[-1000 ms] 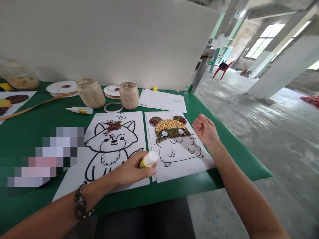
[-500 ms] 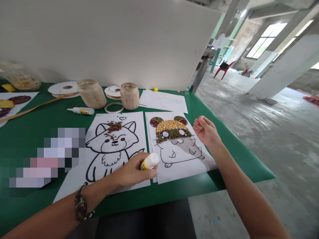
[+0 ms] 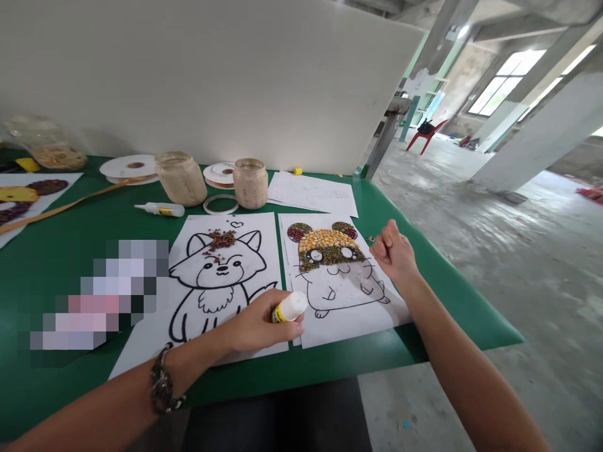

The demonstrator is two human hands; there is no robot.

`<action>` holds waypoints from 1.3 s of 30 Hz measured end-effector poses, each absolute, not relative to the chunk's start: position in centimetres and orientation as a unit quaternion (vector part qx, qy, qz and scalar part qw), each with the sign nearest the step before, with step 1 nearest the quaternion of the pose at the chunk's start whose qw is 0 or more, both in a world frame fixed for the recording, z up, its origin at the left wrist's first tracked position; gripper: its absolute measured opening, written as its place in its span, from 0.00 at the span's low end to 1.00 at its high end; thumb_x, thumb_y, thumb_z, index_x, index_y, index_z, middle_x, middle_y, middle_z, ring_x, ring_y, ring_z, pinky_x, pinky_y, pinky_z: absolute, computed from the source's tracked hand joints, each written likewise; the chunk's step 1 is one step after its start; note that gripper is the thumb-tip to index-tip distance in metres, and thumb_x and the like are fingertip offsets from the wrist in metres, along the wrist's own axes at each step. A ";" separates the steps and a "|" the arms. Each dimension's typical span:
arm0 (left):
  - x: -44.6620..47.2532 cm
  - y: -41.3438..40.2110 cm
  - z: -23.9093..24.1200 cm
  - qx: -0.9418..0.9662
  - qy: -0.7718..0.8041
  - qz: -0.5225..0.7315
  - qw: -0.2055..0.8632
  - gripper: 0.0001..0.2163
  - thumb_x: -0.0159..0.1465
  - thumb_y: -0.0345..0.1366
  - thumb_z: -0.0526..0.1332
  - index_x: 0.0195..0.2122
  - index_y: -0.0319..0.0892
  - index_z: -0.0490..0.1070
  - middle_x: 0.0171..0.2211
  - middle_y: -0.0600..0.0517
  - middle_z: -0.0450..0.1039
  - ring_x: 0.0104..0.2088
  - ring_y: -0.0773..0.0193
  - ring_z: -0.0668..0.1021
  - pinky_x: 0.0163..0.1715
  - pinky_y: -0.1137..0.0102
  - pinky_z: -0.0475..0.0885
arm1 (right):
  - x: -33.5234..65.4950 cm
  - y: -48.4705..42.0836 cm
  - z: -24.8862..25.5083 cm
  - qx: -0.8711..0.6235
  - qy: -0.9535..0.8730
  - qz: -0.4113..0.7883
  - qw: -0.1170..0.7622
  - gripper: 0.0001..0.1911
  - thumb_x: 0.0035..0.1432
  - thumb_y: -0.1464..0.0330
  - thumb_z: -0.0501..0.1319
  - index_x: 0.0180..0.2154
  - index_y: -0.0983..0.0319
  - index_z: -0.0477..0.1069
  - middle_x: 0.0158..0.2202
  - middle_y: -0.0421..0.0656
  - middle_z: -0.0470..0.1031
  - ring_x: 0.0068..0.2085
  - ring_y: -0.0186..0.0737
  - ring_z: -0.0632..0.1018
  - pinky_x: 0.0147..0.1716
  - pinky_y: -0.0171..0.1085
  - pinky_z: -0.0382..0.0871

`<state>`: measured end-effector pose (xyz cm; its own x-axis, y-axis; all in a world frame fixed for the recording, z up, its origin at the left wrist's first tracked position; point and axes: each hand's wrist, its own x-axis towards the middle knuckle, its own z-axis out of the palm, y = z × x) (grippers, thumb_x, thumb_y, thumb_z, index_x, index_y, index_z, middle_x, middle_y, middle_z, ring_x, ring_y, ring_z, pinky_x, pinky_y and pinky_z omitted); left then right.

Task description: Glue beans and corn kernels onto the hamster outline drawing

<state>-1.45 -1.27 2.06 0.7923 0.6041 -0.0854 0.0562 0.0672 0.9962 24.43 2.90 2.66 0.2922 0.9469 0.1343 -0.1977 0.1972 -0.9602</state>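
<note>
My left hand (image 3: 264, 321) is wrapped round a glue stick (image 3: 289, 307) with a white end and a yellow label, above the lower right of the fox drawing (image 3: 221, 273). Loose red and green beans (image 3: 220, 240) lie on the fox's forehead. Beside it is the hamster drawing (image 3: 346, 292), its ears and upper head covered with yellow corn kernels (image 3: 325, 239) and green and red beans. At this sheet's right edge, my right hand (image 3: 392, 251) is closed with fingers curled in; whatever it may hold is hidden. A few seeds (image 3: 370, 238) lie by its fingers.
Two cloudy jars (image 3: 180, 181), ribbon spools (image 3: 129, 168), a tape ring (image 3: 221, 204) and a glue bottle (image 3: 160, 209) stand or lie behind the drawings. More sheets (image 3: 313, 193) and a yellow cap (image 3: 298, 171) are near the white panel (image 3: 211, 81). A blurred-out patch covers the left.
My right hand has turned and its fingers have curled in more tightly, slightly to the right. My left hand keeps the glue stick; the view has shifted a little.
</note>
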 end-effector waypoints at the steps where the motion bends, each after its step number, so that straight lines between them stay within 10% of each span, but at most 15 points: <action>1: -1.5 -1.3 2.1 0.652 0.255 0.201 0.685 0.07 0.49 0.35 0.56 0.18 0.42 0.57 0.11 0.63 0.52 0.12 0.76 0.56 0.11 0.78 0.49 | 24.3 2.9 2.6 -0.465 -0.418 0.432 0.651 0.25 0.38 0.54 0.67 0.14 0.61 0.55 0.08 0.32 0.58 0.10 0.21 0.54 0.10 0.28 0.45; 6: -1.6 -1.3 1.9 0.647 0.248 0.212 0.689 0.06 0.48 0.34 0.57 0.19 0.41 0.59 0.12 0.62 0.54 0.14 0.75 0.57 0.13 0.78 0.51 | 23.4 2.9 3.4 -0.462 -0.453 0.429 0.631 0.17 0.35 0.60 0.70 0.22 0.62 0.66 0.11 0.32 0.61 0.12 0.22 0.57 0.11 0.28 0.46; 15: -1.8 -0.9 1.3 0.616 0.226 0.232 0.718 0.06 0.46 0.32 0.59 0.18 0.39 0.61 0.14 0.60 0.57 0.16 0.76 0.59 0.15 0.78 0.53 | 20.2 5.2 7.9 -0.414 -0.534 0.403 0.617 0.26 0.52 0.54 0.57 0.13 0.60 0.51 0.06 0.32 0.52 0.11 0.23 0.51 0.12 0.31 0.45; 24: -2.2 -0.8 1.4 0.533 0.178 0.264 0.784 0.07 0.49 0.34 0.58 0.19 0.41 0.58 0.09 0.63 0.53 0.10 0.77 0.55 0.11 0.79 0.50 | 7.9 10.7 5.3 -0.427 -0.865 0.188 0.187 0.05 0.52 0.76 0.57 0.29 0.61 0.68 0.28 0.39 0.71 0.26 0.29 0.68 0.26 0.32 0.57; 39: -2.0 -0.6 1.3 0.498 0.183 0.267 0.805 0.07 0.48 0.32 0.59 0.19 0.40 0.59 0.09 0.63 0.54 0.10 0.78 0.55 0.10 0.79 0.49 | 4.0 13.4 1.1 -0.471 -0.858 0.156 0.130 0.07 0.54 0.77 0.55 0.33 0.69 0.71 0.37 0.48 0.73 0.36 0.35 0.72 0.37 0.33 0.61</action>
